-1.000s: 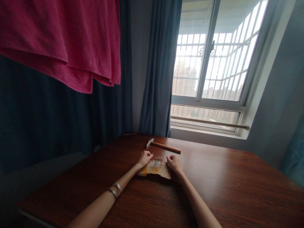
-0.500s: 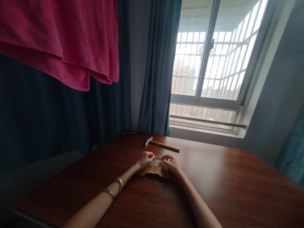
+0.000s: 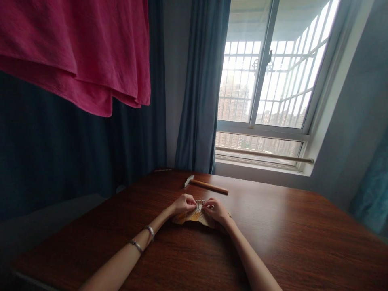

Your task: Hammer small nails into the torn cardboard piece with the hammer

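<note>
A patterned piece (image 3: 198,217), yellow and cream with dark dots and a wavy near edge, lies on the table. Whether it is cloth or board I cannot tell. Along its far side stands a row of several thin, pale-tipped pins (image 3: 200,203). At the left end of that row, my left hand (image 3: 184,203) is closed in a pinch, its wrist wearing two silver bangles (image 3: 149,233). My right hand (image 3: 216,210) pinches at the right end of the row, fingertips against the pins. What sits between the fingertips of each hand is too small to make out.
Beyond the hands, a hammer (image 3: 209,186) with a wooden handle lies on the brown table (image 3: 291,234). A pink towel (image 3: 115,56) hangs at upper left before dark blue curtains (image 3: 200,101). A barred window (image 3: 266,85) is at the back right.
My right hand has shifted slightly left and lower along the row of pins, its fingers more curled. The left hand stays almost where it was. The whole view has moved slightly.
</note>
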